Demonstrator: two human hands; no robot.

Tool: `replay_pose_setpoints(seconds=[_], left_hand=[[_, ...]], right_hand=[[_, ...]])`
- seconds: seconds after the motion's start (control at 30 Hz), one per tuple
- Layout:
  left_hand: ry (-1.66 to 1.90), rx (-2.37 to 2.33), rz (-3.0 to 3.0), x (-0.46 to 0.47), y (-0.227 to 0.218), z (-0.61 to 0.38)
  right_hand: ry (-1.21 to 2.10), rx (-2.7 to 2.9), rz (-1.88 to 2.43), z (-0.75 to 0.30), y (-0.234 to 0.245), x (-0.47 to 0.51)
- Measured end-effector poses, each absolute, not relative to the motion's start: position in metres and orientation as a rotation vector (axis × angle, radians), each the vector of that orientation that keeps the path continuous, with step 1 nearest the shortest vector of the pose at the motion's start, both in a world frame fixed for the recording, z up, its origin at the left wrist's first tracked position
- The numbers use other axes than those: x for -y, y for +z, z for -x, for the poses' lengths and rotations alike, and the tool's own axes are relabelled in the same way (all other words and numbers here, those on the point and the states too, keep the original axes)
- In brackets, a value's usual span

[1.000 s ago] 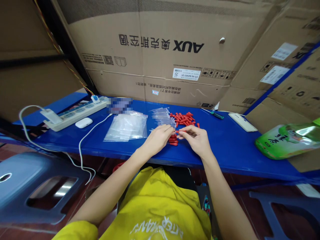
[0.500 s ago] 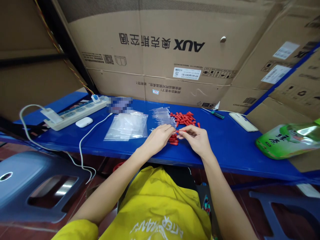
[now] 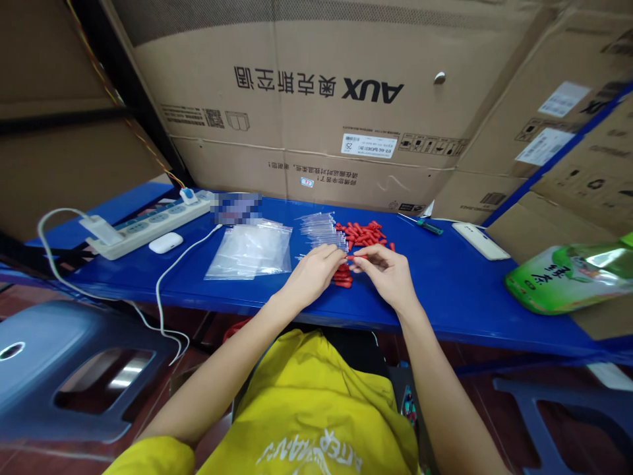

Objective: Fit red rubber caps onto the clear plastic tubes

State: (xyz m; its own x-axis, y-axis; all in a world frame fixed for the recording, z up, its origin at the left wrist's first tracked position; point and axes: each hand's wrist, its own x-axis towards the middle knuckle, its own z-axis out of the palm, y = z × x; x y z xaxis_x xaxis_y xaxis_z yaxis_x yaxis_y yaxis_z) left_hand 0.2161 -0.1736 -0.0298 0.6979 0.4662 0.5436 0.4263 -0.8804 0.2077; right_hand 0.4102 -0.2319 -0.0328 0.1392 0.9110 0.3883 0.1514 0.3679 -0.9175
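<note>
Above the front part of the blue table, my hands meet at the fingertips. My right hand (image 3: 388,269) pinches a small red rubber dropper bulb (image 3: 351,258). At the bulb's left end are the closed fingers of my left hand (image 3: 316,269); what they grip is covered by the fingers. Just beyond them lies a pile of thin clear dropper tubes (image 3: 319,227). Loose red bulbs (image 3: 363,233) are heaped to the right of the tubes. Below my fingertips more red bulbs (image 3: 343,280) lie in a stack, partly hidden by my left hand.
Clear zip bags (image 3: 250,251) lie left of the tubes. Farther left are a white case (image 3: 165,243), a cable and a power strip (image 3: 153,221). A screwdriver (image 3: 428,226), a pale flat device (image 3: 479,241) and a green bottle (image 3: 564,277) are at right. Cardboard boxes (image 3: 297,132) stand behind.
My hands stay in nearly the same place. The right fingers have shifted slightly around the red bulb, and the view has moved a tiny bit.
</note>
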Motion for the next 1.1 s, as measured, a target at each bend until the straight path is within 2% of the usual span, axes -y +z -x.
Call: replay_pose_setpoints(seconds=[0.27, 0.57, 1.1], left_hand=[[0.994, -0.775, -2.799, 0.173, -0.0296, -0.2138], [0.765, -0.856, -2.805, 0.1747, -0.0288, -0.2145], [0.813, -0.799, -2.836, 0.174, -0.028, -0.2131]], right_hand=[[0.777, 1.275, 1.12, -0.414, -0.028, 0.2318], [0.793, 1.312, 1.12, -0.4167, -0.0286, 0.2334], [0.805, 1.319, 1.108, -0.4124, -0.0286, 0.2353]])
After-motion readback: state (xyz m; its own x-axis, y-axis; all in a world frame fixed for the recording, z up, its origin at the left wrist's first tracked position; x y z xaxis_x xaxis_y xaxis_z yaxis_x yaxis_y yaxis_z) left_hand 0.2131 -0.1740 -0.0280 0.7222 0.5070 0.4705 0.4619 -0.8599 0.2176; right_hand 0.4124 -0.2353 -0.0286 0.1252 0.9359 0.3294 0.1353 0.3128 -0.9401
